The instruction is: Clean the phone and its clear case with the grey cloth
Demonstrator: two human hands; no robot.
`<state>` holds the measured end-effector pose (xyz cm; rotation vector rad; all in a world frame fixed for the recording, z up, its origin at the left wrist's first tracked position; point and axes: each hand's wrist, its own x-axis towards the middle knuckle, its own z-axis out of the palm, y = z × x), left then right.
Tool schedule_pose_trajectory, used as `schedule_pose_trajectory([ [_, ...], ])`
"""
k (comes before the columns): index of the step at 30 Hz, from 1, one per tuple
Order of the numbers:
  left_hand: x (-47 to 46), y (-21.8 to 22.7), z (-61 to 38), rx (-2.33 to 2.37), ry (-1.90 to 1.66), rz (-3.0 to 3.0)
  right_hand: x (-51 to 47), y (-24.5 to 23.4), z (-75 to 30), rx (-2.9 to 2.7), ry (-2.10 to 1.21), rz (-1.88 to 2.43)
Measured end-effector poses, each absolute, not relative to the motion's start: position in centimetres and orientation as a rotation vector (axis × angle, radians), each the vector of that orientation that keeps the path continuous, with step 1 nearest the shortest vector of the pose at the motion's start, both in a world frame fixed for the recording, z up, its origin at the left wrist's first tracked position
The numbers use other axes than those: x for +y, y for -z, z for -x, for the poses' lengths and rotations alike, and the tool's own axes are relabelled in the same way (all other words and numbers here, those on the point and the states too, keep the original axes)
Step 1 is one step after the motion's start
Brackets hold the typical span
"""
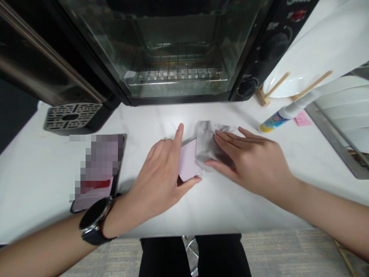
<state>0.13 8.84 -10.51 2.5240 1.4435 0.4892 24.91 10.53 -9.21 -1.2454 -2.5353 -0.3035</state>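
A flat pale-lilac object with rounded corners (189, 161) lies on the white counter, its right part covered by a grey cloth (206, 144); I cannot make out what kind of thing it is. My left hand (161, 173) grips its left end, thumb along the near edge and index finger stretched out past the far edge. On the cloth rests my right hand (250, 157), its fingers pressed together on top and its thumb on the near side, pinning the cloth against the lilac object. A black watch (96, 219) is on my left wrist.
A toaster oven (178, 98) stands behind the hands. To the left are an appliance with a slotted drip tray (73, 117) and a phone-like slab, partly pixelated (99, 169). A tube with a coloured label (273, 121), a wooden rack (263, 96) and white dishes (343, 100) stand at right.
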Motion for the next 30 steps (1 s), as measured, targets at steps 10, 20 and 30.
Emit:
schedule_pose_trajectory([
  [10,8.9,10.7,0.2,1.363,-0.536,-2.568,9.5,10.4,-23.5,-2.794,-0.358,0.511],
  [20,8.8,10.4,-0.1,1.436,-0.472,-2.541,10.2,9.1,-24.9,-2.472,0.187,1.195],
  [30,8.9,10.4,0.1,1.345,-0.499,-2.584,10.0,10.7,-23.8,-2.733,-0.368,0.62],
])
